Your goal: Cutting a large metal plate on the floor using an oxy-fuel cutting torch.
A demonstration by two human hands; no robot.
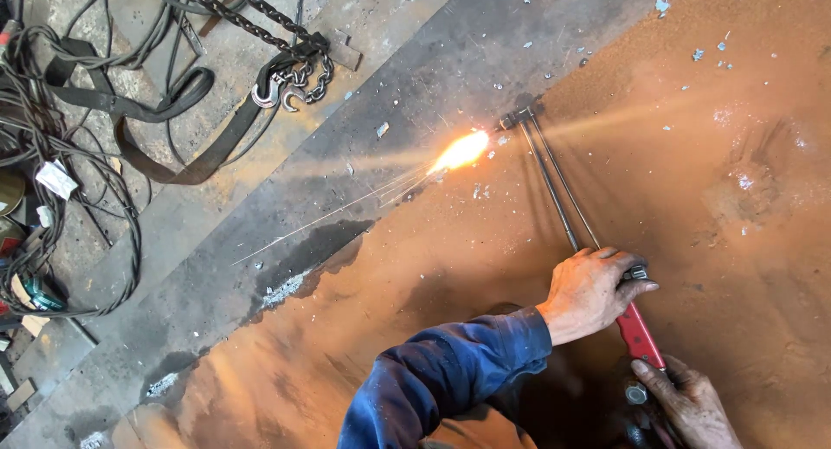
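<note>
Cutting torch [597, 267] lies across rusty steel plate [692, 172], tip at 11 o'clock, flame [460, 150] spraying sparks. Left hand [591, 293] clenched over tubes; right hand [688, 406] grasping red handle, 5 o'clock.

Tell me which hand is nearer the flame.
Left. The left hand grips the torch tubes partway down from the flame; the right hand is farther back, at the red handle.

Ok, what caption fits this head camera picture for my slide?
Two hands steady a red-handled cutting torch, its flame sparking across rusty steel plate.
</note>
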